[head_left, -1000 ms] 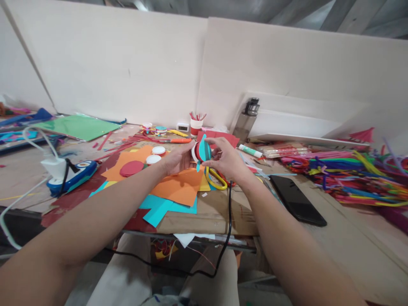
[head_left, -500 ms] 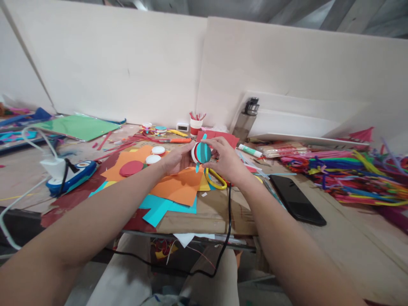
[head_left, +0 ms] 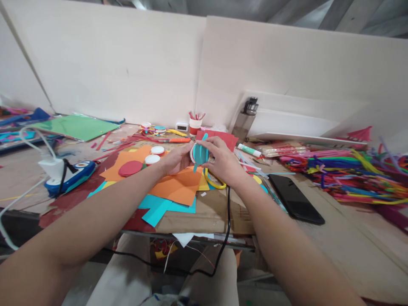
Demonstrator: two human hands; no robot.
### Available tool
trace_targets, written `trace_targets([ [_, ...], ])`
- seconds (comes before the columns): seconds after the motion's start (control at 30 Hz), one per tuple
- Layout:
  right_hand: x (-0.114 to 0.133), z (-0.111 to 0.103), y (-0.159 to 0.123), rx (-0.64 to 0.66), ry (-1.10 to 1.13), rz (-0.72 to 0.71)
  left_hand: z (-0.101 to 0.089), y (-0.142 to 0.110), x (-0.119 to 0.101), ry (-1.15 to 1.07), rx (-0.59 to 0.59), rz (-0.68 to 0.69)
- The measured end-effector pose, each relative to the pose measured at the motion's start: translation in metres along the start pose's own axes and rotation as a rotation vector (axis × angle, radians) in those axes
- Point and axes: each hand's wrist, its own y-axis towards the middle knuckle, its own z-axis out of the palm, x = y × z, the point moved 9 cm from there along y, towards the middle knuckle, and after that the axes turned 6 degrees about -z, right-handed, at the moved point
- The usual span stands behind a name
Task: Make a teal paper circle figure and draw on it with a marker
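Between my hands, above the middle of the table, is a small red-and-white cup with a turquoise paper disc (head_left: 200, 154) on its end. A turquoise strip runs upright across the disc, sticking out above and below. My left hand (head_left: 179, 159) grips the cup's white side from the left. From the right, my right hand (head_left: 223, 159) has its thumb and fingers curled at the disc's edge. Below them lie orange paper sheets (head_left: 174, 187) and the yellow handle of a tool (head_left: 217, 182). Two small red cups with white tops (head_left: 152, 159) stand left of my left hand.
A black phone (head_left: 296, 199) and several pipe cleaners (head_left: 353, 170) lie to the right. A bottle (head_left: 245, 121) leans against the wall behind. At left sits a blue glue gun-like or boat-shaped item (head_left: 70, 180) with a white plug. A black cable (head_left: 228, 221) hangs over the front edge.
The cup has turned slightly in my hands, so the disc faces me at another angle and the turquoise strip leans more. Both hands keep nearly the same place.
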Motion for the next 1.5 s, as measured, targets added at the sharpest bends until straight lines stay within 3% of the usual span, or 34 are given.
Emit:
trace_targets([
  [0.2,0.002,-0.001,0.0,-0.034,-0.032,-0.019,0.01,-0.006,-0.008,0.092,0.046,0.076],
  [0.37,-0.015,-0.01,-0.003,-0.154,0.185,0.177,0.006,-0.007,-0.018,0.092,0.028,0.159],
  [0.5,-0.034,-0.005,-0.011,-0.251,0.368,0.378,0.0,-0.007,-0.021,0.097,-0.017,0.189],
  [0.67,-0.044,0.012,-0.015,-0.227,0.49,0.496,-0.008,-0.005,-0.016,0.205,-0.102,0.169],
  [0.87,-0.055,0.016,-0.022,-0.236,0.52,0.609,-0.007,-0.003,-0.01,0.212,-0.129,0.116],
  [1.07,-0.056,0.024,-0.022,-0.208,0.578,0.605,-0.008,-0.003,-0.009,0.16,-0.162,0.062],
  [1.3,-0.058,0.034,-0.025,-0.22,0.748,0.677,-0.007,-0.003,-0.004,0.106,-0.12,0.005],
  [1.5,-0.054,0.037,-0.024,-0.217,0.818,0.689,-0.014,-0.002,-0.006,0.114,-0.186,0.036],
])
